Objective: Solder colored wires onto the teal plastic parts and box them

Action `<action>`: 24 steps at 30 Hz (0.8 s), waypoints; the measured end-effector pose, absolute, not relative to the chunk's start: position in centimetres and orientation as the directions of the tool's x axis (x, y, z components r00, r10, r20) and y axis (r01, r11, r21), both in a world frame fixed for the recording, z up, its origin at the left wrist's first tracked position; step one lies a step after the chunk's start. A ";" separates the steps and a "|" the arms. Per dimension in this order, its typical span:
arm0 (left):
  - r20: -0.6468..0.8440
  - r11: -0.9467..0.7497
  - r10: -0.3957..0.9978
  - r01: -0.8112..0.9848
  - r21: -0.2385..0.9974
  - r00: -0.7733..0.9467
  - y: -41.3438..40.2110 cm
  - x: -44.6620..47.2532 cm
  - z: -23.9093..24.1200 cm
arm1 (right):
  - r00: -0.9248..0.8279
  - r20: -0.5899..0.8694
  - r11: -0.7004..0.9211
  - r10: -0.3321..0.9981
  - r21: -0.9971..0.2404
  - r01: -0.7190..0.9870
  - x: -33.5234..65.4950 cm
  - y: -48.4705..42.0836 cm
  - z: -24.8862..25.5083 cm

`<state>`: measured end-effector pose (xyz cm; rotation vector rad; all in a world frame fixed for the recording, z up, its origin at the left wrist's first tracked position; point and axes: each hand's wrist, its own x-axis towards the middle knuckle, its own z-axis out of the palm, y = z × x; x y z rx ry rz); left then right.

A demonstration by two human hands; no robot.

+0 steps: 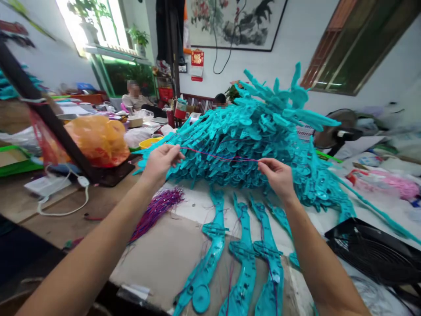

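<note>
Thin red and blue wires (pixel 223 156) stretch between my two hands, above the table. One end is pinched in the fingers of my left hand (pixel 163 161); the other is pinched in my right hand (pixel 277 174). Below them lie several long turquoise plastic pieces (pixel 243 237), side by side, with thin wires running along them. A bundle of loose red and blue wires (pixel 158 210) rests on the table under my left forearm. Behind my hands rises a large heap of similar turquoise pieces (pixel 237 131).
A black fan (pixel 375 250) lies at the right edge. An orange plastic bag (pixel 98 138) and a dark post (pixel 55 118) stand at the left, near a white power strip (pixel 48 183). Two people (pixel 134 96) are in the background, one mostly hidden behind the heap.
</note>
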<state>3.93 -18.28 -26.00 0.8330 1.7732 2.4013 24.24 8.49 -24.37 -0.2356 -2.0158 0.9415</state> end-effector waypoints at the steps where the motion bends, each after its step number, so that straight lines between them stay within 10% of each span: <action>1: 0.396 -0.336 0.346 0.282 0.899 -0.850 -16.2 4.0 -26.2 | -0.518 0.695 0.759 0.499 -0.639 -0.127 24.9 9.5 -24.0; 13: 0.153 -0.333 0.216 0.075 0.940 -0.964 -1.7 4.4 -28.5 | -0.308 0.838 0.813 0.451 -0.242 0.530 24.4 15.7 -22.2; 24: 0.084 -0.372 0.397 -0.076 0.925 -0.914 -1.5 4.6 -28.7 | -0.525 0.766 0.808 0.372 0.011 0.589 24.5 18.6 -17.7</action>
